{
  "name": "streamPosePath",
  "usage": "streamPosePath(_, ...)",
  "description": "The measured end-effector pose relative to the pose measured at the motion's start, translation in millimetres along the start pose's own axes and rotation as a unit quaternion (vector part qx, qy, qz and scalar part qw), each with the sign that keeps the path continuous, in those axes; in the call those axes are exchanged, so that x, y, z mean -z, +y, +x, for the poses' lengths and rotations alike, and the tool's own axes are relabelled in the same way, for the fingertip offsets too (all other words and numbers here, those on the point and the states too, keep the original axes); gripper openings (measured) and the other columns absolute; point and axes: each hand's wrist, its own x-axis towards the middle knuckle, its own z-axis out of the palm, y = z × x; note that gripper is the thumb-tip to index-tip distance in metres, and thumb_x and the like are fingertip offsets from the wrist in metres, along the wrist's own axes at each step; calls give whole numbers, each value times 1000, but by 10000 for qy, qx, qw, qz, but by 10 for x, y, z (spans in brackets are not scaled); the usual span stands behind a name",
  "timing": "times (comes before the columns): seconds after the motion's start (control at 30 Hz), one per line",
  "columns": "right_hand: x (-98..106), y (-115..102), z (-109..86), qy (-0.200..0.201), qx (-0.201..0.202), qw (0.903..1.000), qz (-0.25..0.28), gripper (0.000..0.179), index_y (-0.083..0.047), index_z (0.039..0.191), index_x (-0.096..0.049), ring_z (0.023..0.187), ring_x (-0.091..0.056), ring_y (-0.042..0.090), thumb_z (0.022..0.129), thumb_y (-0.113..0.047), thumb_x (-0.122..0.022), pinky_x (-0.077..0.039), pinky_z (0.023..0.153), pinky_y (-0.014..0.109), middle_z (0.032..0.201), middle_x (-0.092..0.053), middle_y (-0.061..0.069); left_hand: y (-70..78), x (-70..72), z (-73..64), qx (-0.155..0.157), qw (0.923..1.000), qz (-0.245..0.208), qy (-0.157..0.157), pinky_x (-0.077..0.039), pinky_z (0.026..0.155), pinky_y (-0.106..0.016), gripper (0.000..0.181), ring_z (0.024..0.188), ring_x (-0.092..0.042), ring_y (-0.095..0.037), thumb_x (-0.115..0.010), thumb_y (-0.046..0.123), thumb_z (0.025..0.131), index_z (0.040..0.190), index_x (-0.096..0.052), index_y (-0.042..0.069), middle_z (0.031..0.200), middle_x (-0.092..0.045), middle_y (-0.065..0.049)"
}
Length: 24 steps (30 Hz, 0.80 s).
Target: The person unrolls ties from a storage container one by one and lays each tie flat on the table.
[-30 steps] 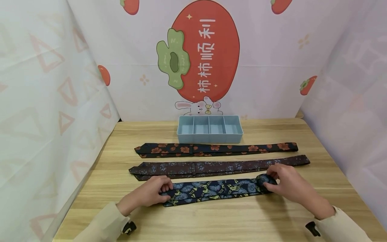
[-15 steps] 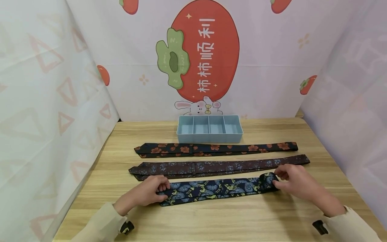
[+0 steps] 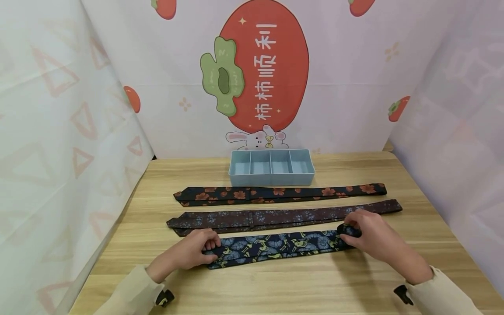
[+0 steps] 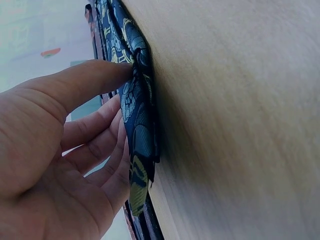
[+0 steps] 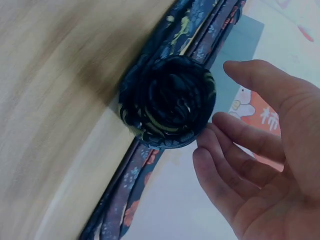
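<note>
A dark blue necktie [image 3: 275, 246] with blue and yellow figures lies nearest the person, partly rolled up at its right end. My left hand [image 3: 197, 248] holds its wide left end, the thumb on the near side and the fingers on the far side. Over the roll [image 5: 167, 102] is my right hand [image 3: 372, 234]. In the right wrist view its fingertips meet the roll's edge, and the thumb stands apart from it. The coil's spiral faces that camera. Seen from the left wrist, the tie's tip [image 4: 138, 192] hangs past the thumb, close to the wood.
Behind lie a maroon necktie with small blue flowers [image 3: 275, 217] and a black necktie with orange flowers [image 3: 283, 194], both stretched out sideways. A pale blue box [image 3: 271, 180] with several compartments stands at the back, before a printed cloth [image 3: 169, 122]. Bare wood [image 3: 256, 288] shows in front.
My right hand moved right, off the roll, then back left over it. My left hand shifted slightly left early on and stays at the wide end. The head view has shifted a little.
</note>
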Motion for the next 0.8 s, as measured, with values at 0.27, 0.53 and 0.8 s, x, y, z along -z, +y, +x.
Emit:
streamPosePath(0.27,-27,144,-44,25,-172,9998,40,32,-7,95,-74,76,-60,9,77,-23,-95,-54,63,30,87,-67,-1,18,69,-64,200,9997,46,-92,-55,73,-24,21,83,-57,0,-82,19,92,109,-71,12,97,-65,5)
streamPosePath(0.53,17,376,-47,-507,-537,9963,450,29,-3,99,-75,80,-65,12,82,-22,-89,-55,65,29,91,-72,1,-23,111,-177,367,9993,62,-54,-55,73,-23,22,82,-55,2,-83,18,91,108,-71,13,97,-65,7)
streamPosePath(0.8,68,290,-17,-369,-402,9980,328,27,-5,99,-76,80,-65,13,83,-21,-89,-57,66,31,92,-72,1,-14,128,-181,353,9994,43,-47,-54,72,-24,21,81,-55,1,-82,17,91,108,-71,12,96,-64,6)
